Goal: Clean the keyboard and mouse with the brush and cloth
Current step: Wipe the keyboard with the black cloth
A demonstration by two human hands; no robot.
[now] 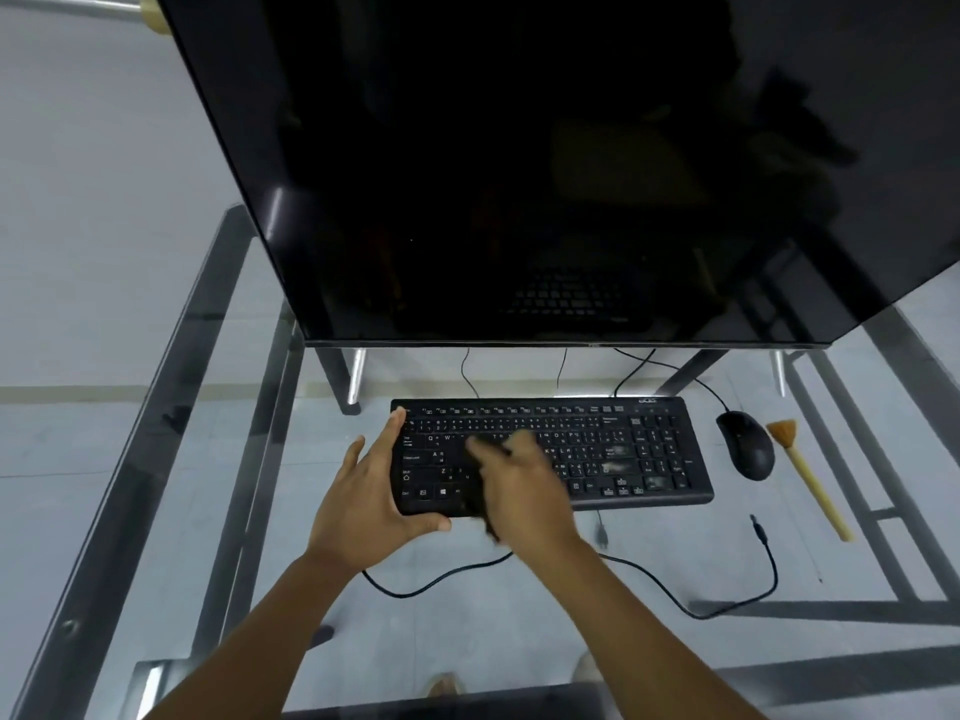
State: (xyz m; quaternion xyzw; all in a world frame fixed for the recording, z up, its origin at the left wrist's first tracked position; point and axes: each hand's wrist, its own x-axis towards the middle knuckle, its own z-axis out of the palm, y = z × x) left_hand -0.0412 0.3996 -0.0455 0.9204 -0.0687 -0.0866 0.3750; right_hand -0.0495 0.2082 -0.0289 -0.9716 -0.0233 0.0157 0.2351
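Head view looks down on a glass desk [156,459] with a black Acer keyboard [623,454] lying flat in front of a dark monitor [519,174]. Left hand [363,504] clamps the keyboard's left end, thumb under the near edge and fingers stretched up the side to the far corner, so it is holding the board steady. Right hand [524,483] is motion-blurred over the letter keys, fingers curled round a dark cloth [475,493] that trails off the near edge; it appears to be wiping.

To the right, the black wired mouse [746,445] sits just beside the keyboard, and the wooden-handled brush [810,480] lies just beyond it, bristles pointing away, untouched by either hand.

Judging by looks, the keyboard is light, stiff plastic that would skate on smooth glass, which makes the end-grip sensible. The cloth is soft and limp, best bunched in the fingers. The mouse looks small and smooth, probably easiest cupped from above. The brush seems light and rigid, best taken by the handle.

There is open glass to the left of the keyboard and in front of it, though a looped cable [649,579] with 1 loose plug crosses the near space and could snag a sweeping hand. Behind, the monitor's feet and cables crowd the far edge. The desk's metal frame shows through along the left side.
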